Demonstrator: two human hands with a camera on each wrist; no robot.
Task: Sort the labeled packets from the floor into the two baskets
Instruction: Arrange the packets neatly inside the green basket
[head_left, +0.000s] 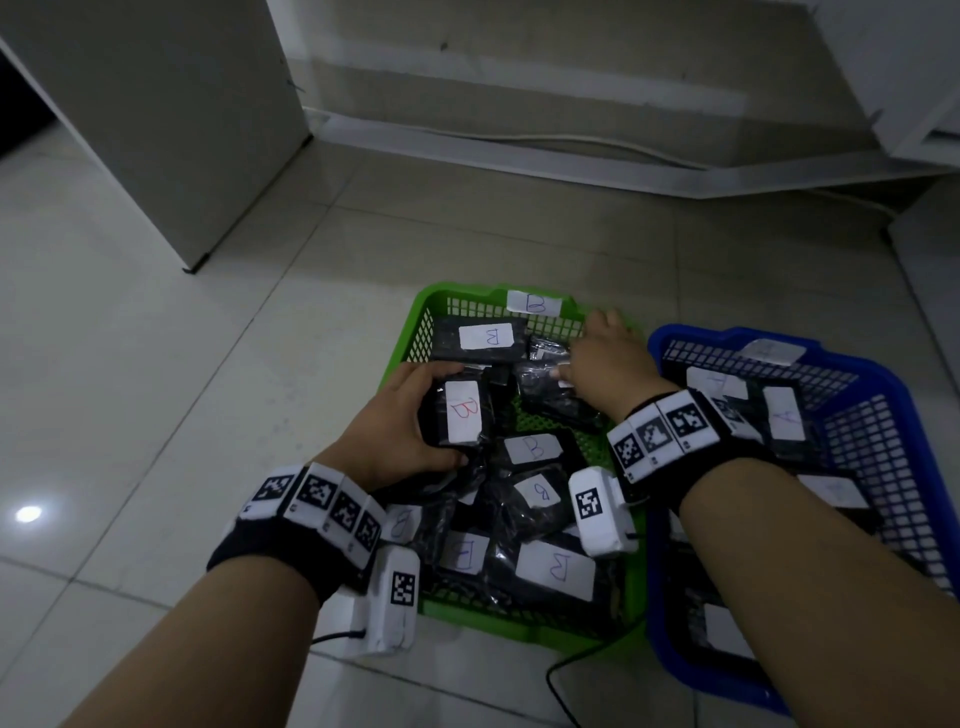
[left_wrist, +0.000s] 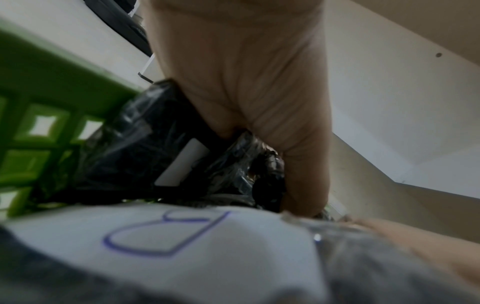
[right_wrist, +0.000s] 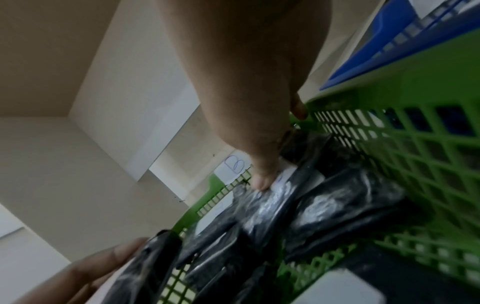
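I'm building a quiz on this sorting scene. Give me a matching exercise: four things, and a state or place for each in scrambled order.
Things:
1. left hand
2. right hand
3. green basket
4. blue basket

States:
a. rightmost on the floor
b. grips a packet with a red B
c. carries a B tag on its far rim
d. touches a packet near the green basket's far side

Pairs: 1-b, 2-d, 3-c, 4-a
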